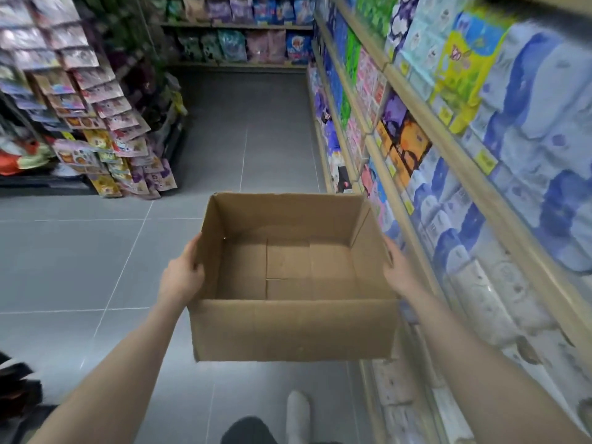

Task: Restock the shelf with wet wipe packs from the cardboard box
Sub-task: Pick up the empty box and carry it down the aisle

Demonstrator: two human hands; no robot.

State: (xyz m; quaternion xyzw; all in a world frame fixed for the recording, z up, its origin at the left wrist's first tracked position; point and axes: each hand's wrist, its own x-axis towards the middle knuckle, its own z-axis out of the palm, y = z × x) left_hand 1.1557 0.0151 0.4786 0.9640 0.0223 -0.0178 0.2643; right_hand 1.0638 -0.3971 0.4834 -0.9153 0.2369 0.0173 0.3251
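We had the cardboard box (293, 277) up off the grey tiled floor (80, 257), carried in both hands with its top open and its inside bare. Our left hand (181, 277) clamped the box's left wall, fingers curled over the rim; our right hand (398, 272) pressed flat against its right wall. Right of the box ran the shelf (416, 116), packed tight with blue-and-white wet wipe packs (528, 129). Beyond the box's left side hung a rack of sticker packets (96, 116).

Matt brown corrugated cardboard box (293, 328), glossy plastic wipe packs (541, 129), smooth grey floor tiles (73, 261).
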